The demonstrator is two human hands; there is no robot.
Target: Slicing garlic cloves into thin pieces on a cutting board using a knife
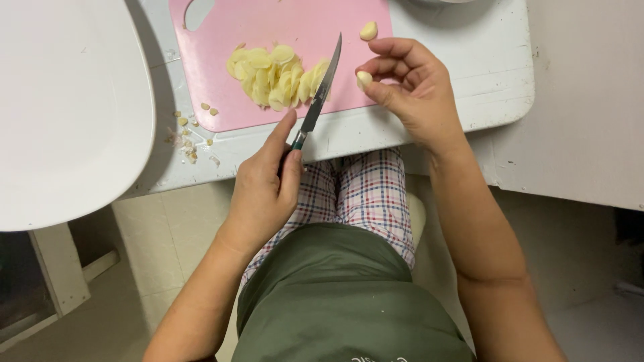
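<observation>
My left hand (265,188) grips a small knife (322,90) by its dark handle, index finger along the spine; the blade tip points up over a pink cutting board (221,80). A pile of thin garlic slices (278,75) lies on the board just left of the blade. My right hand (416,87) pinches a peeled garlic clove (363,79) between thumb and fingers at the board's right edge. Another peeled clove (368,31) rests on the board above that hand.
The board lies on a low white table (483,67). Garlic trimmings and skin bits (191,134) are scattered by the board's lower left corner. A large white rounded seat or lid (67,114) fills the left. My knees in checked trousers (365,191) sit below the table edge.
</observation>
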